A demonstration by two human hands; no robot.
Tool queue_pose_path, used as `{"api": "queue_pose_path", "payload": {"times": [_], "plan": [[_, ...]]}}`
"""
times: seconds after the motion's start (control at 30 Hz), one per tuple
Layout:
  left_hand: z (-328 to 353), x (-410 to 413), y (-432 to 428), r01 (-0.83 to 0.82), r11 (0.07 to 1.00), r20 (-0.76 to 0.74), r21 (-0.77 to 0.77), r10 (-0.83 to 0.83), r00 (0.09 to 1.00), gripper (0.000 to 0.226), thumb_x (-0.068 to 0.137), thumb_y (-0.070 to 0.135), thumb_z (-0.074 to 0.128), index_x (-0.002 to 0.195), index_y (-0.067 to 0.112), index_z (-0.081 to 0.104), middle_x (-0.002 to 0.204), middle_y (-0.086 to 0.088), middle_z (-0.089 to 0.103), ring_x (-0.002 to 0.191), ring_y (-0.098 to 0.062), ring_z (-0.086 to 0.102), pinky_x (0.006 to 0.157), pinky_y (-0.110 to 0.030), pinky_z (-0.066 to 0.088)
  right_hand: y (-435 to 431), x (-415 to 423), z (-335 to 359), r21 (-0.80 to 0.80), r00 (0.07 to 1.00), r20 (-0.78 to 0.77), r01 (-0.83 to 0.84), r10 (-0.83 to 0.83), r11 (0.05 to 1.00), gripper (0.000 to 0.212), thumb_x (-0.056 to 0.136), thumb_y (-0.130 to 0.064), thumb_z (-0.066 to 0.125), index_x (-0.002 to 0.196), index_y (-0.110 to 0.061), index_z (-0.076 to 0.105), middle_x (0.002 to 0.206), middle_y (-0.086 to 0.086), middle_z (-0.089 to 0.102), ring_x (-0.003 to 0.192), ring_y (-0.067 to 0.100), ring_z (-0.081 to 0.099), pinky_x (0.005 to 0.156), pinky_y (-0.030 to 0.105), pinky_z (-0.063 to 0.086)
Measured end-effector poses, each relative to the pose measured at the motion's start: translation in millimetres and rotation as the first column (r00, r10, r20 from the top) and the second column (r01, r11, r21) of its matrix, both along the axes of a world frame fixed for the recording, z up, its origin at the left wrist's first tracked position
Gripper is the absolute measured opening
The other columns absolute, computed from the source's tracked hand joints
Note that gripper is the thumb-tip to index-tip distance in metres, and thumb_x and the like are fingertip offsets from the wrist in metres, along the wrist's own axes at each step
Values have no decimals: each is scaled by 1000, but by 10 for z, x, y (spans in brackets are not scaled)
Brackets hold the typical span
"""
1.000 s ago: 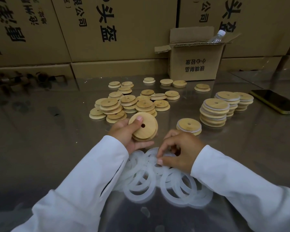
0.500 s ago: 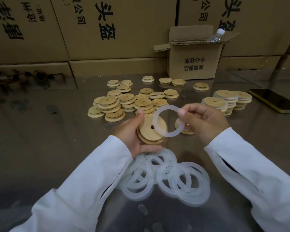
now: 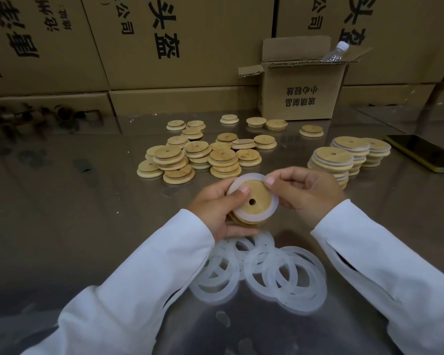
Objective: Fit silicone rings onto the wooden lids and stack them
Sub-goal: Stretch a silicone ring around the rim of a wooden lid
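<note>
From where I stood, much was hard to read. The left hand (image 3: 215, 208) covered the near-left edge of the wooden lid (image 3: 254, 201), and a second wooden rim showed beneath it; I could not tell whether that was the same lid's step or another lid. The right hand (image 3: 305, 190) hid the base of the nearer finished stack (image 3: 331, 160). Both white sleeves (image 3: 128, 290) ran out of sight at the near edge. The phone (image 3: 420, 155) was cut off at the right, and the bottle (image 3: 336, 51) showed only its top above the small open box (image 3: 303, 93).

The lid was held above the steel table (image 3: 62, 201), between the two hands, face up with its centre hole showing. The left hand gripped it, thumb across the face and fingers curled under. The silicone ring (image 3: 273, 204) lay around the lid's face. The right hand pinched the ring's far edge between thumb and forefinger. Whether the ring was fully seated I could not tell.

One lid and one ring were in hand. Two finished stacks stood at the right, the farther stack (image 3: 374, 149) touching the nearer. Six single lids lay along the far row (image 3: 229, 119), and the loose lids (image 3: 198, 155) overlapped too much to count. The ring pile (image 3: 262, 272), just near of the hands, held roughly eight. Large cartons (image 3: 177, 39) lined the far side.
</note>
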State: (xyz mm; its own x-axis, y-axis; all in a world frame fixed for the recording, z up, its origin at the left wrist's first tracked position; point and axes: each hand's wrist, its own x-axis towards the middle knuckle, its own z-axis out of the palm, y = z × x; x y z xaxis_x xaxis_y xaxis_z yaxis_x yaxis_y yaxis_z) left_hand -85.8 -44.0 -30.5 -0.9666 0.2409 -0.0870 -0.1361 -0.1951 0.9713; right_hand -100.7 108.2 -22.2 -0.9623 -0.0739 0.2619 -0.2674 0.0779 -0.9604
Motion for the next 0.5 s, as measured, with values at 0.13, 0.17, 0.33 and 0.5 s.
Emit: {"api": "queue_pose_path", "payload": {"times": [0.13, 0.17, 0.33, 0.5], "plan": [[-32, -10, -1, -16, 999, -96, -32, 13, 995, 30, 89, 19, 48, 118, 17, 56, 114, -16, 59, 105, -31, 58, 75, -39, 57, 2, -1, -6, 10, 1000, -20, 19, -18, 1000, 17, 79, -13, 67, 67, -26, 67, 60, -14, 67, 61, -3, 62, 59, 8, 49], [-41, -7, -4, -9, 999, -133, -39, 3, 991, 30, 85, 23, 50, 115, 20, 58, 110, -13, 61, 103, -28, 60, 75, -38, 57, 6, 0, -5, 5, 1000, -21, 21, -21, 1000, 17, 79, -12, 67, 67, -26, 67, 60, -14, 67, 60, -3, 61, 58, 8, 49], [-72, -7, -29, -42, 998, -259, -51, 28, 966, 33, 72, 33, 56, 103, 25, 65, 94, -2, 68, 87, -17, 66, 68, -30, 55, 7, 9, 11, -12, 1000, -26, 8, -8, 1000, 16, 79, -11, 67, 69, -23, 67, 61, -12, 66, 57, -3, 59, 56, 8, 47], [-98, -51, -32, -157, 986, -317, -52, 133, 939, 32, 70, 32, 58, 98, 20, 65, 82, 2, 72, 78, -15, 68, 65, -30, 57, 3, 18, 8, 8, 999, -46, 4, -3, 1000, 14, 79, -12, 67, 70, -23, 67, 69, -6, 67, 63, 1, 61, 62, 10, 51]]}}
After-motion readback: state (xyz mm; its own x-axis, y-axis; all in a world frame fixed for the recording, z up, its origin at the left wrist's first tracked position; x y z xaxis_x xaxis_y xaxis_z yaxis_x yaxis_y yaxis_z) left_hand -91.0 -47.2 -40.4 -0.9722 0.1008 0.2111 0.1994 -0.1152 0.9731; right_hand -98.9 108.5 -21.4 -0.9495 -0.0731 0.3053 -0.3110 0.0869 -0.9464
